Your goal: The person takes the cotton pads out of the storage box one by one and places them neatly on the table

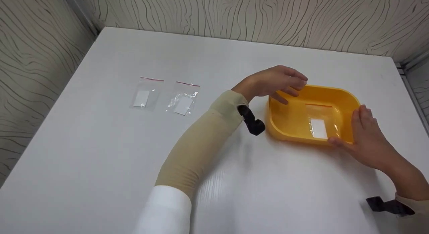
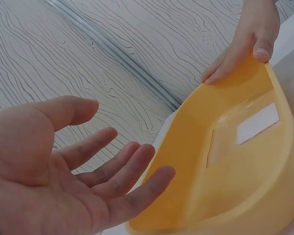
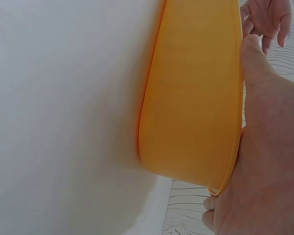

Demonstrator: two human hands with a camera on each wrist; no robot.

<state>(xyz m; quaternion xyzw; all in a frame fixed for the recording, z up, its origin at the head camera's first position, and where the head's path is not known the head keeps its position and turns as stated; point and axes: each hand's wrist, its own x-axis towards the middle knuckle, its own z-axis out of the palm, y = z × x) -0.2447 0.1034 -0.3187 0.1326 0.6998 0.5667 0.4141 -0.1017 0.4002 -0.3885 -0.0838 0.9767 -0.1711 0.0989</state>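
Observation:
A yellow plastic bin (image 1: 288,121) stands on the white table's right side. Inside it lies a clear zip bag (image 1: 320,118) with a red strip and a white card (image 2: 258,124). My left hand (image 1: 276,81) hovers over the bin's far left corner, fingers spread and loosely bent, holding nothing. On the near right corner, my right hand (image 1: 370,140) holds the rim, thumb on the near edge and fingers over the right edge. To the left, two more zip bags lie flat side by side, a left bag (image 1: 147,93) and a right bag (image 1: 184,98), each with a white card.
The white table (image 1: 100,153) extends left and toward me. Wood-grain patterned panels (image 1: 201,12) rise behind its far edge and at the left. A black wrist mount (image 1: 251,120) sticks out from my left sleeve near the bin's left side.

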